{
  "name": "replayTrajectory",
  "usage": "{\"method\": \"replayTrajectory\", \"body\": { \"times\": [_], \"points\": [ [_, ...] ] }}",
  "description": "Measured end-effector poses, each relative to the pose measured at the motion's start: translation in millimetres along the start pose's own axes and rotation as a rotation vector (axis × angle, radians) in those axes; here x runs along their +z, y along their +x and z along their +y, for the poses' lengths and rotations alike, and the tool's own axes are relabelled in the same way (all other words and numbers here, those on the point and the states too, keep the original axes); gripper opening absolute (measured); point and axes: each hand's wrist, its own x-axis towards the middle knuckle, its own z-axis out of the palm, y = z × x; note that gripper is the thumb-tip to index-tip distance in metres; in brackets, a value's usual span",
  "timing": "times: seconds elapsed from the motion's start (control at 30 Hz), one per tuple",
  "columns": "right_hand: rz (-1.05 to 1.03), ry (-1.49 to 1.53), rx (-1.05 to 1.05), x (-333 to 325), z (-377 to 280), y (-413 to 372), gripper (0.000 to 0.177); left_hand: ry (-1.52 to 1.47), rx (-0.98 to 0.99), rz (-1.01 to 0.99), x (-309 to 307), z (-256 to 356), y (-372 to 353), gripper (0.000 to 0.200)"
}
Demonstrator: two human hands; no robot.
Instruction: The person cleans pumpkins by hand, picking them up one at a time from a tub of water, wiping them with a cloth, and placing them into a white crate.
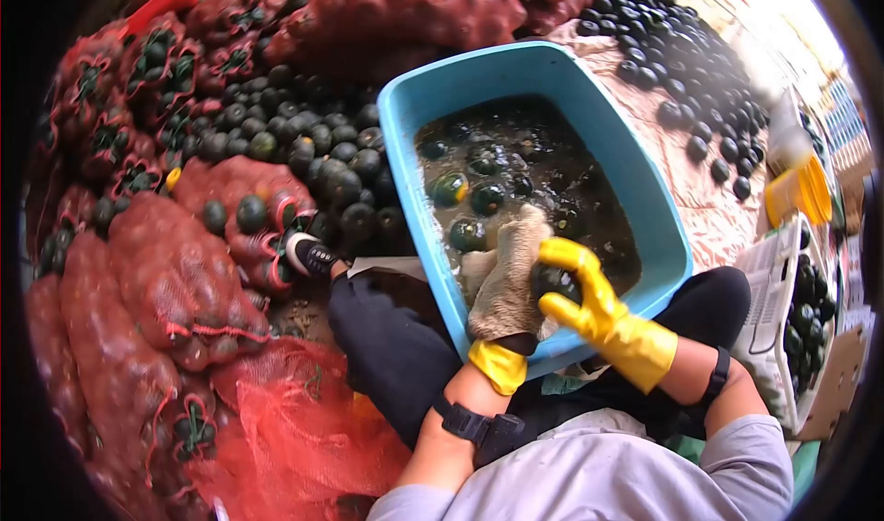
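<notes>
Over the near side of a light-blue tub (677, 235), my right hand (612, 314), in a yellow rubber glove, grips a small dark green squash (555, 283). My left hand (509, 281) is beside the squash, covered by a tan, fuzzy cloth mitt with a yellow glove cuff showing at the wrist. The mitt hides the fingers of that hand. Murky water fills the lower part of the tub. Several dark green squashes float in it, one with an orange-yellow patch (449, 189), and another squash (468, 234) lies close to the mitt.
Red mesh sacks (175, 272) crowd the left and far sides. A heap of squashes (313, 143) lies left of the tub, and more squashes (681, 60) spread over a sheet at far right. On the right stand a white crate (769, 309) of squashes and a yellow container (799, 192).
</notes>
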Motion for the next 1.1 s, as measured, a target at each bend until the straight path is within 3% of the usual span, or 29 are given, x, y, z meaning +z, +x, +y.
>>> {"method": "replayTrajectory", "body": {
  "times": [0.07,0.1,0.13,0.2,0.27,0.3,0.33,0.4,0.5,0.6,0.63,0.67,0.8,0.83,0.93,0.97,1.0,1.07,1.1],
  "points": [
    [0.315,-0.153,0.198,4.9,29.8,22.8,0.061,-0.018,-0.034,0.031,1.4,9.9,-3.6,0.076],
    [0.425,-0.273,0.451,1.1,35.5,42.3,0.059,-0.033,-0.063,0.049,-0.8,13.8,-7.4,0.078],
    [0.423,-0.280,0.463,-0.1,46.4,44.4,0.059,-0.057,-0.077,0.065,-5.0,16.7,-7.0,0.080],
    [0.159,0.050,0.169,-2.3,26.0,28.3,0.059,-0.122,-0.085,0.081,-17.0,21.7,-2.5,0.084],
    [-0.085,0.349,0.246,-21.6,-3.6,35.6,0.050,-0.330,-0.046,0.061,-17.6,14.4,-1.2,0.088],
    [-0.011,0.277,0.327,-19.9,1.3,43.4,0.047,-0.482,-0.025,0.048,-17.0,12.3,2.1,0.089],
    [0.064,0.201,0.397,-16.2,3.6,54.1,0.045,-0.033,0.031,0.031,-37.3,19.9,3.3,0.086],
    [0.257,-0.235,-0.172,8.8,-16.0,53.2,0.031,0.102,0.153,-0.036,-7.7,-23.7,-22.2,0.064],
    [0.083,-0.208,-0.088,7.5,-30.2,32.5,0.032,0.117,0.221,0.007,-18.9,-34.9,-3.0,0.047],
    [0.215,0.499,0.461,5.0,-31.7,34.2,0.041,0.040,0.033,0.133,-25.8,-16.6,-5.0,0.039],
    [0.355,0.930,0.606,11.3,-20.2,36.7,0.042,-0.007,-0.068,0.174,-26.3,-2.2,-6.3,0.037],
    [0.472,0.920,0.551,23.1,4.7,32.8,0.046,-0.081,-0.155,0.160,-22.8,9.0,-6.7,0.041],
    [0.006,-0.140,0.215,-8.2,14.3,30.4,0.058,-0.272,-0.165,0.106,-22.6,15.1,-12.3,0.041],
    [-0.124,0.052,0.406,-30.6,-26.2,40.6,0.066,-0.312,-0.143,0.073,-28.5,10.6,-12.3,0.041],
    [-0.437,0.148,0.451,-49.0,-32.2,48.0,0.070,-0.466,-0.179,0.016,-35.9,-6.3,-6.8,0.041],
    [-0.398,0.314,0.564,-43.3,-29.8,47.3,0.069,-0.512,-0.208,0.032,-33.5,-9.1,-5.8,0.041],
    [-0.325,0.496,0.525,-27.0,-4.8,38.9,0.073,-0.561,-0.245,0.067,-28.7,-12.5,-4.4,0.041],
    [0.087,1.198,0.846,12.3,0.1,20.9,0.075,-0.625,-0.299,0.201,-10.5,-14.3,-4.1,0.041],
    [0.231,1.148,0.908,27.9,6.2,18.4,0.076,-0.616,-0.301,0.276,-3.5,-12.7,-2.8,0.041]
  ]
}}
